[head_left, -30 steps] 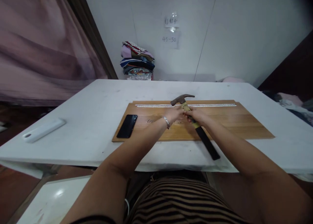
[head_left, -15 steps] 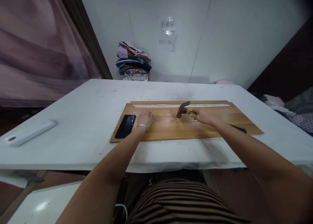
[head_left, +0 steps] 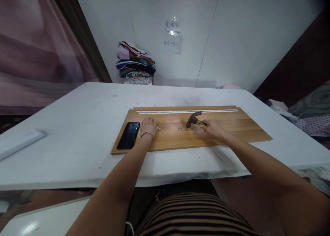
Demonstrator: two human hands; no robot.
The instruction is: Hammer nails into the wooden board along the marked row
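A wooden board (head_left: pixel 232 127) lies on the white table (head_left: pixel 85 126). My right hand (head_left: pixel 212 128) is closed round the handle of a claw hammer (head_left: pixel 194 118), whose rusty head rests on the board by a row of small nails (head_left: pixel 189 128). My left hand (head_left: pixel 148 126), with a bracelet on the wrist, rests on the board beside a black phone (head_left: pixel 128 135); its fingers curl over a few loose nails (head_left: pixel 158 128). A pale strip (head_left: pixel 185 111) runs along the board's far edge.
A white bar-shaped object (head_left: pixel 18 143) lies at the table's left edge. Folded clothes (head_left: pixel 135 64) are stacked against the far wall under paper notes (head_left: pixel 172 35). Bedding shows at the right. A white panel (head_left: pixel 43 222) sits below the table.
My hands have parted: the left moved left to the loose nails by the phone, the right lowered the hammer head onto the board. The view shifted slightly right.
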